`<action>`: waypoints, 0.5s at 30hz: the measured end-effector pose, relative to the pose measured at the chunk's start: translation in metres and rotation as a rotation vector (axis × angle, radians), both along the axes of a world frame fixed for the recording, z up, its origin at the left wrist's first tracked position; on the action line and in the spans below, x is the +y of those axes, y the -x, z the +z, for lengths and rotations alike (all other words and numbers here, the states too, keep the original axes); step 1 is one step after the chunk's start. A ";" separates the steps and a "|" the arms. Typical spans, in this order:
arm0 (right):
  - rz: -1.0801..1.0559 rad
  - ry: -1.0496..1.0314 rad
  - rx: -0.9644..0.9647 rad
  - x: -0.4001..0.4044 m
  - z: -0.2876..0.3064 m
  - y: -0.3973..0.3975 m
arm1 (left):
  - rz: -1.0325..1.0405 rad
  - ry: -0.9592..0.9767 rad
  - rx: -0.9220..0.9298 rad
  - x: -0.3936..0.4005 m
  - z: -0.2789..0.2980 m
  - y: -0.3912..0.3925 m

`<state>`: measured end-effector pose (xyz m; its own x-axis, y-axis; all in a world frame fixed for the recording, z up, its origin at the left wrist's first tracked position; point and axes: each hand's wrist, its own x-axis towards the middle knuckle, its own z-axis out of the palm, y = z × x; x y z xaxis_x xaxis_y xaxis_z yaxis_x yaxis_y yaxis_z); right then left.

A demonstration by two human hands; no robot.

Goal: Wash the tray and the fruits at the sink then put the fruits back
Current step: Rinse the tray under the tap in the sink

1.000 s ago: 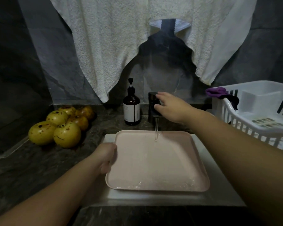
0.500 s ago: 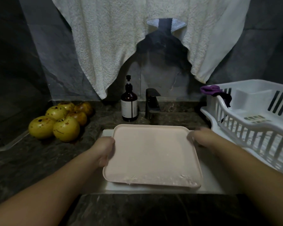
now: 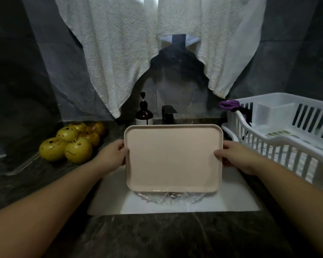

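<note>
A pale pink tray (image 3: 172, 157) is tilted up over the white sink (image 3: 108, 198), its inside facing me, and water pours off its lower edge into the basin. My left hand (image 3: 113, 155) grips its left edge and my right hand (image 3: 231, 155) grips its right edge. Several yellow-green spotted fruits (image 3: 71, 144) lie in a heap on the dark counter left of the sink. The black faucet (image 3: 168, 114) stands behind the tray, partly hidden by it.
A brown soap pump bottle (image 3: 144, 114) stands left of the faucet. A white dish rack (image 3: 280, 135) with a purple cloth (image 3: 229, 104) on its rim fills the counter on the right. A white towel (image 3: 123, 53) hangs on the wall above.
My right hand left the faucet and took the tray's right edge. The water stream stopped. Both hands then lifted the tray from flat to tilted upright, spilling water into the sink.
</note>
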<state>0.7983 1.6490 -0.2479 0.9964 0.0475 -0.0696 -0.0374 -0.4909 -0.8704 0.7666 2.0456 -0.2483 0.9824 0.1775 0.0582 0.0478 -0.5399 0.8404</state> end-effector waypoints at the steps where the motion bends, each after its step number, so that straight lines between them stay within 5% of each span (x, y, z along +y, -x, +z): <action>1: 0.003 -0.022 -0.037 -0.001 0.005 0.000 | -0.018 -0.044 -0.024 0.004 0.005 0.000; 8: -0.005 -0.162 -0.259 0.004 0.044 0.007 | -0.019 -0.006 -0.401 0.010 0.041 0.008; 11: 0.012 0.191 -0.304 0.007 0.041 0.014 | 0.002 -0.340 -0.308 0.015 0.041 0.013; 15: -0.091 0.229 -0.445 0.015 0.044 0.021 | 0.024 -0.312 -0.369 0.018 0.034 0.013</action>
